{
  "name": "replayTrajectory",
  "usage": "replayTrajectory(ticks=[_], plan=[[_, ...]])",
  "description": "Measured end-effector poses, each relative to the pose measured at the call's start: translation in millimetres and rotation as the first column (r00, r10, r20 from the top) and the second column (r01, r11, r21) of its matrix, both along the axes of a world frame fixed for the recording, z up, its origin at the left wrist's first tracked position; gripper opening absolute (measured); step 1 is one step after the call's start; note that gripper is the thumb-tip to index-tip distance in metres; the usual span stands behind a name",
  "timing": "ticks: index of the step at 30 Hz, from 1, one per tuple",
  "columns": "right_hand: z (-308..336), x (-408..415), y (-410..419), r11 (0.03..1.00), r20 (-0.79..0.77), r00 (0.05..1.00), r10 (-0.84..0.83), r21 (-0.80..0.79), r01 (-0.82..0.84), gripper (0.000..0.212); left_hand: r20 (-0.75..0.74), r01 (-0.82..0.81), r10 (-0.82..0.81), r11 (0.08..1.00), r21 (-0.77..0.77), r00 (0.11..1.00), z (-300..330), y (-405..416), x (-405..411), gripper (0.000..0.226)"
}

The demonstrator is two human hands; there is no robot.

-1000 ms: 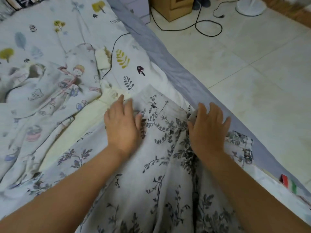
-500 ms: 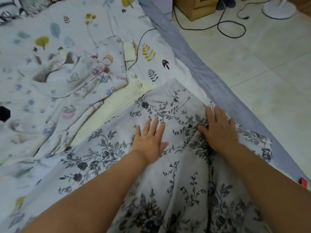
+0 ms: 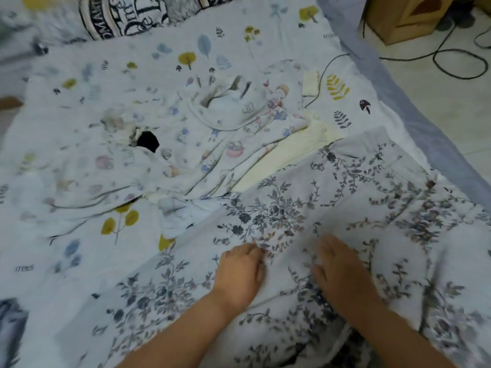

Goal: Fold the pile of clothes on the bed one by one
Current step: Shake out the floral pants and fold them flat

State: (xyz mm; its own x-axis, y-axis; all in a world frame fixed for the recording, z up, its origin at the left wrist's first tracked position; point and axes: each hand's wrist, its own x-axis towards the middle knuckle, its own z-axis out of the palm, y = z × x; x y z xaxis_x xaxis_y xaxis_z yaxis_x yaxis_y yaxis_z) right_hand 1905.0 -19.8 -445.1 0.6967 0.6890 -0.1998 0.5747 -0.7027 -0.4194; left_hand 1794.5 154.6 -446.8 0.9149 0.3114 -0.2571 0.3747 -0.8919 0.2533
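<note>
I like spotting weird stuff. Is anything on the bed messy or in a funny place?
Yes. A black cable from the floor trails up onto the bed sheet, beside the crumpled cartoon-print garment, an odd place for a cord. Both hands, left hand and right hand, lie on the flowered garment.

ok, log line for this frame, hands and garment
step: smoothing | left hand: flat on floral garment | right hand: flat on it | garment: spread on bed, unfolded
</note>
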Motion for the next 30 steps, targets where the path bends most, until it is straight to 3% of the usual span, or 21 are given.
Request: replayTrajectory(ticks=[2,7,10,12,15,17,20,22,24,26,28,30], plan=[[-0.1,-31.2,21.7,0.998,0.085,0.995,0.047,0.026,-0.050,0.044,-0.004,-0.087,0.087,0.996,0.029,0.996,2.7,24.2,-36.9,0.028],[3.7,-98.9,83.8,0.981,0.073,0.980,0.188,-0.072,-0.182,0.047,0.043,-0.310,0.307,0.931,0.193,0.951,1.1,94.6,-131.9,0.043],[2.6,-131.4,120.8,0.975,0.116,0.969,0.219,-0.058,-0.213,0.050,-0.216,-0.436,0.489,0.865,0.248,0.845,-9.9,143.5,-188.8,0.054],[-1.8,-151.6,145.8,0.971,0.131,0.963,0.237,-0.052,-0.232,0.047,-0.333,-0.468,0.526,0.850,0.242,0.783,-16.9,172.8,-219.7,0.052],[-7.2,-174.9,182.2,0.968,0.154,0.955,0.252,-0.032,-0.250,0.046,-0.333,-0.409,0.425,0.905,0.119,0.842,-17.6,203.5,-248.3,0.042],[-11.3,-188.3,205.1,0.961,0.154,0.949,0.276,-0.039,-0.273,0.049,-0.168,-0.441,0.431,0.897,-0.023,0.887,-8.7,217.2,-255.4,0.033],[-18.3,-197.9,237.3,0.949,0.219,0.926,0.309,-0.003,-0.316,0.060,0.033,-0.458,0.475,0.863,-0.214,0.879,16.8,229.5,-254.1,0.004],[-15.2,-198.9,260.0,0.934,0.182,0.918,0.352,-0.013,-0.356,0.068,0.087,-0.407,0.458,0.849,-0.337,0.884,32.3,236.1,-250.7,0.014],[-8.4,-197.2,283.9,0.912,0.174,0.897,0.407,-0.031,-0.408,0.071,0.090,-0.353,0.431,0.827,-0.438,0.898,44.9,242.8,-247.7,0.019],[4.0,-194.9,302.7,0.862,0.107,0.855,0.507,-0.074,-0.502,0.049,0.045,-0.318,0.404,0.781,-0.538,0.914,51.5,250.2,-247.4,0.018],[20.0,-193.1,312.3,0.852,0.021,0.852,0.524,0.015,-0.524,0.015,-0.034,-0.300,0.355,0.728,-0.616,0.934,53.7,258.4,-250.9,0.016],[36.5,-188.5,312.6,0.880,-0.016,0.889,0.458,0.147,-0.451,0.013,-0.166,-0.312,0.273,0.674,-0.670,0.948,50.5,267.9,-258.7,0.021]])
